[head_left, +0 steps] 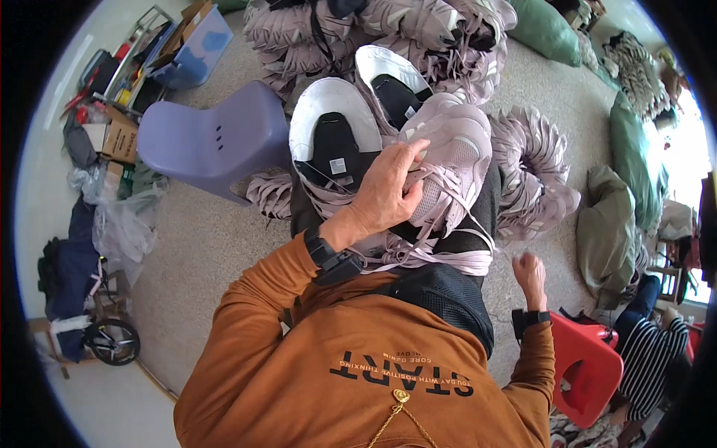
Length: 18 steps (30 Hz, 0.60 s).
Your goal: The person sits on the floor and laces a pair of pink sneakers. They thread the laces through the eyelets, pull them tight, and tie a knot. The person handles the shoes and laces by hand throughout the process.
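Observation:
A pale pink sneaker [455, 149] lies over my lap, its toe pointing away and its laces [442, 187] crossed loosely over the front. My left hand [385, 183] grips this sneaker's left side, thumb and fingers bent beside the laces. Out to the right of my knee, my right hand [529, 273] is closed in a fist, apart from the sneaker. Whatever it may hold is too small to see. Two more sneakers with white linings and black insoles, one nearer [336, 138] and one farther [390, 86], stand by the left hand. Loose lace ends [455, 261] gather at my waist.
Bundles of pink shoe uppers [403, 22] are heaped ahead, with a ring of them [534, 160] on the right. A purple stool [216, 138] stands left, a red stool [590, 369] lower right. Green sacks [635, 157] and another person in stripes [653, 366] are farther right.

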Available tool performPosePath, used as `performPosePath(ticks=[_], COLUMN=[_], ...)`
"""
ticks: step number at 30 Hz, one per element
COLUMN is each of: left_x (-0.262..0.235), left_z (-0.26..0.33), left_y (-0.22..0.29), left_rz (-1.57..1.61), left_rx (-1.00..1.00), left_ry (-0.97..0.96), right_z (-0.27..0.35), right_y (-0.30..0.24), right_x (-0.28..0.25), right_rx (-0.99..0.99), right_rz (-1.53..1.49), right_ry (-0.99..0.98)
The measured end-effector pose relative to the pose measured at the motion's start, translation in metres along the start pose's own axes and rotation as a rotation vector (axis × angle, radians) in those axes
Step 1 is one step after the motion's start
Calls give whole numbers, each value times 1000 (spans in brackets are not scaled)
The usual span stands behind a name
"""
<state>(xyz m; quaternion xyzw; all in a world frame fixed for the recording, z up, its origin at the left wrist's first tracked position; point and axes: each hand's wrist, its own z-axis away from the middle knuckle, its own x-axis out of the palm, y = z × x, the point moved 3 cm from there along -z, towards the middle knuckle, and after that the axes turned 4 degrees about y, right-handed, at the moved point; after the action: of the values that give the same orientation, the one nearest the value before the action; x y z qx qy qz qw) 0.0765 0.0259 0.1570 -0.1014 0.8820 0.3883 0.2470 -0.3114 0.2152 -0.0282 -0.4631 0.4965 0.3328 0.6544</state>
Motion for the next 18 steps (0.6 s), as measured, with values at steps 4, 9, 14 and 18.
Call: performPosePath(ticks=[4, 9, 14, 18], left_x=[-7, -10, -10, -12], left_z=[-14, -26, -33, -35], left_y=[2, -2, -9, -21], left_rz=[148, 226, 370, 361], left_rx=[-88, -14, -1, -90], left_ry=[-269, -509, -638, -641], right_z=[-29, -32, -34, -36], right_y=[-161, -231, -239, -250], right_x=[-83, -110, -103, -109], right_rx=[-396, -451, -273, -241], right_rz=[-550, -783, -926, -872], right_ry=[200, -73, -336, -441])
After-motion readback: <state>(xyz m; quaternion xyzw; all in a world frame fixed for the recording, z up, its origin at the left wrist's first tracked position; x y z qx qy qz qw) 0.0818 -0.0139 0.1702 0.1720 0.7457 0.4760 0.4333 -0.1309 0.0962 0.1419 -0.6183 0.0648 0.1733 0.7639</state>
